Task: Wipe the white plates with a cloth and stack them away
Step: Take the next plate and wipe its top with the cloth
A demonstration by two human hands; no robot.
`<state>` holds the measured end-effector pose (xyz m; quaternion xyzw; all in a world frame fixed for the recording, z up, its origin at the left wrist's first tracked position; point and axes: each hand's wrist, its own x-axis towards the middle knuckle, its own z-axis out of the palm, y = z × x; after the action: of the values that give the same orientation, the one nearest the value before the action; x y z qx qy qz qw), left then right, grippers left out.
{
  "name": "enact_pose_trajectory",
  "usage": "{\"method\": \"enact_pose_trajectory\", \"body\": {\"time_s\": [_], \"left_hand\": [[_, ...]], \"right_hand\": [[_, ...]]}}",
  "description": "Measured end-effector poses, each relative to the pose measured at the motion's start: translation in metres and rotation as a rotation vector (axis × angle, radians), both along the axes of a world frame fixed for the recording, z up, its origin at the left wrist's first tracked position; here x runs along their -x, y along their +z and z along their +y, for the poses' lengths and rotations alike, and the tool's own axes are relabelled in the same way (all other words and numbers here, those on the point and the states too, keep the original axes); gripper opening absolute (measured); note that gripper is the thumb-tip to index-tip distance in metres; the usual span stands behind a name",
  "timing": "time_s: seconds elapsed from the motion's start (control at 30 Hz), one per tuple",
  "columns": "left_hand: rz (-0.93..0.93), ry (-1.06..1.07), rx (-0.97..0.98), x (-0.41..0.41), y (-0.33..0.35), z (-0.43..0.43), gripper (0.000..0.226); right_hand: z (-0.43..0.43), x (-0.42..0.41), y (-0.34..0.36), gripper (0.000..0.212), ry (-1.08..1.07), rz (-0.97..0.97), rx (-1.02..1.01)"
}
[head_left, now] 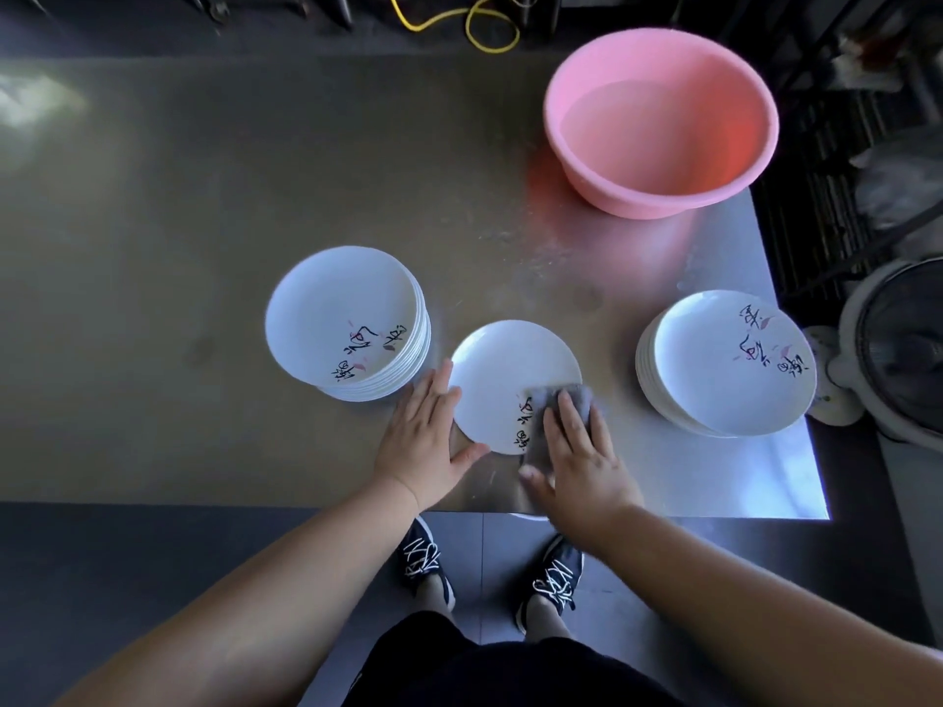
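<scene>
At the table's near edge, one white, black-lettered plate lies between two hands: left hand flat-fingered against its rim, right hand pressing one grey cloth flat. Beyond stand two piles of plates, the left stack and the right stack; farthest, one pink basin.

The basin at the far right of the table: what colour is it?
The basin is pink; the head view shows it.

A steel table carries one plate between the hands, a plate stack just beyond the left hand, a second stack right of the right hand, and a pink basin well beyond it.
</scene>
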<state>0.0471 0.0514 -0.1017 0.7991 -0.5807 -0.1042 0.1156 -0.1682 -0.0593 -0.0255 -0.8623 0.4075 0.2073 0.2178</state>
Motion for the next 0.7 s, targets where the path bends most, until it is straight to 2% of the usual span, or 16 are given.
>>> {"method": "enact_pose_trajectory", "body": {"time_s": [0.1, 0.17, 0.3, 0.37, 0.5, 0.6, 0.7], "left_hand": [[-0.074, -0.122, 0.087, 0.005, 0.005, 0.008, 0.067], [-0.056, -0.209, 0.125, 0.000, 0.007, 0.010, 0.053], [0.011, -0.182, 0.230, -0.007, 0.004, 0.000, 0.025], [0.045, -0.137, 0.251, -0.003, 0.005, -0.005, 0.026], [0.115, -0.107, 0.245, 0.000, 0.006, -0.005, 0.027], [0.116, -0.121, 0.246, -0.001, 0.007, -0.005, 0.023], [0.100, -0.099, 0.280, 0.005, 0.008, -0.008, 0.026]], "right_hand": [[0.009, 0.009, 0.012, 0.090, 0.017, -0.001, -0.074], [-0.011, 0.007, 0.011, 0.087, 0.055, -0.040, -0.048], [-0.056, -0.008, -0.001, 0.081, 0.096, -0.096, 0.000], [-0.047, -0.012, -0.008, 0.083, 0.024, -0.089, -0.009], [0.018, -0.004, -0.007, 0.101, -0.036, -0.026, -0.092], [0.004, -0.014, -0.008, 0.107, -0.092, -0.053, -0.111], [-0.040, -0.025, -0.015, 0.091, -0.091, -0.111, -0.025]]}}
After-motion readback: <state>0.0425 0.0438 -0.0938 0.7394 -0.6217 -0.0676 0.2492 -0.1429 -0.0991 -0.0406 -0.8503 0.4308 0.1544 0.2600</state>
